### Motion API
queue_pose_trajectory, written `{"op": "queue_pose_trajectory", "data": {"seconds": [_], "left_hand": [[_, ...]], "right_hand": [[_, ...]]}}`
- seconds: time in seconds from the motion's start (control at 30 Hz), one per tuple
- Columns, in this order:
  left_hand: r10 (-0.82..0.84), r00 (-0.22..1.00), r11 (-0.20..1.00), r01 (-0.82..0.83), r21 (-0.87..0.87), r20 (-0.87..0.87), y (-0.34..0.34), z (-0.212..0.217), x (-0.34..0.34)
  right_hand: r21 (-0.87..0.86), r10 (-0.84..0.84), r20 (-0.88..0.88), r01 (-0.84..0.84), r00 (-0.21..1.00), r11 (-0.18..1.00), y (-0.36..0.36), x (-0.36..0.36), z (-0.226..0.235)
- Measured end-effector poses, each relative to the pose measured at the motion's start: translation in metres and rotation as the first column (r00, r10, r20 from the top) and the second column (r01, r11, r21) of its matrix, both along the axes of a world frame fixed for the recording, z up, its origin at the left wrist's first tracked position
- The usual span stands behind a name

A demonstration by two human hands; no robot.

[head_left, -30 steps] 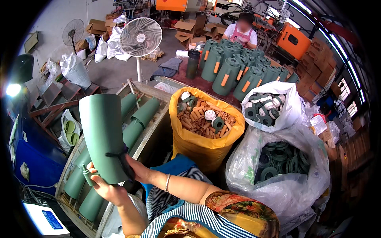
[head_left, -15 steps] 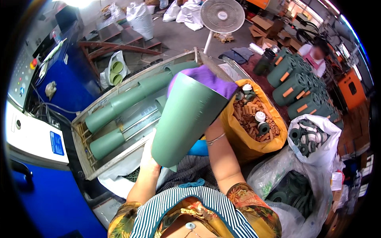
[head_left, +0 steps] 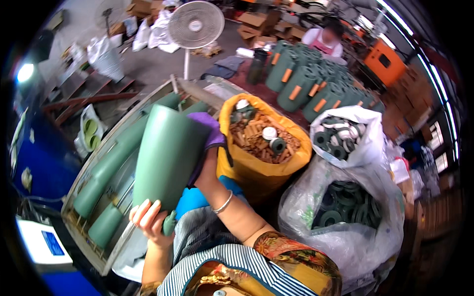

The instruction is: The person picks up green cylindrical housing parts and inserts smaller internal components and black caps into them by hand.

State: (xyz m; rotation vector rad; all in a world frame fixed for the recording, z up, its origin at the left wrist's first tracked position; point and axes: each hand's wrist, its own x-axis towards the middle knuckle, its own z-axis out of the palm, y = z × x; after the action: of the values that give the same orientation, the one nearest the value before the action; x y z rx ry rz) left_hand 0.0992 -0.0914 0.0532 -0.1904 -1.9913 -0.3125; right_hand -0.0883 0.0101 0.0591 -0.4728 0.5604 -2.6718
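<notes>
I hold a large green plastic cylinder (head_left: 165, 155) before me, nearly upright, its broad end at the top. My left hand (head_left: 150, 222) is bare; its fingers press against the cylinder's lower end, beside a small green nub (head_left: 169, 223). My right hand (head_left: 211, 130), in a purple glove, grips the cylinder's right side, with the fingers partly hidden behind it. Beyond it a shallow wooden-framed crate (head_left: 106, 264) holds more green cylinders (head_left: 106, 224) lying on their sides, some on metal rods.
To the right, a yellow sack (head_left: 247, 172) holds small orange tubes. A white bag (head_left: 370, 123) and a clear bag (head_left: 316, 246) hold green rings. Several green cylinders with orange handles (head_left: 296, 93) stand behind. A fan (head_left: 196, 24) and another person (head_left: 323, 42) are farther back.
My view has swung right. The cylinder has tipped more upright, and my left fingers now show at its lower end. The gloved hand has moved from the upper end to its right side.
</notes>
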Motion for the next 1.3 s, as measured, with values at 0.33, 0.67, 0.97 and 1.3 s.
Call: {"op": "queue_pose_trajectory", "data": {"seconds": [0.33,0.67,0.97,1.3], "left_hand": [[-0.351,0.933,0.801,0.342,0.492,-0.078,-0.062,0.041,0.018],[-0.733,0.64,-0.553,-0.362,0.751,-0.231,-0.091,-0.046,-0.014],[-0.825,0.556,-0.227,-0.169,0.959,-0.098,-0.04,-0.061,-0.06],[-0.835,0.482,0.452,0.326,0.83,0.266,-0.014,-0.09,-0.083]], "right_hand": [[0.654,0.285,-0.605,0.26,0.743,0.71,0.092,0.005,0.039],[-0.479,0.616,-0.011,0.545,-0.788,0.688,0.137,0.014,0.027],[0.001,0.863,-0.444,0.963,-0.241,0.269,0.249,-0.074,0.008],[0.177,0.857,-0.266,0.896,0.441,-0.407,0.277,-0.188,-0.115]]}}
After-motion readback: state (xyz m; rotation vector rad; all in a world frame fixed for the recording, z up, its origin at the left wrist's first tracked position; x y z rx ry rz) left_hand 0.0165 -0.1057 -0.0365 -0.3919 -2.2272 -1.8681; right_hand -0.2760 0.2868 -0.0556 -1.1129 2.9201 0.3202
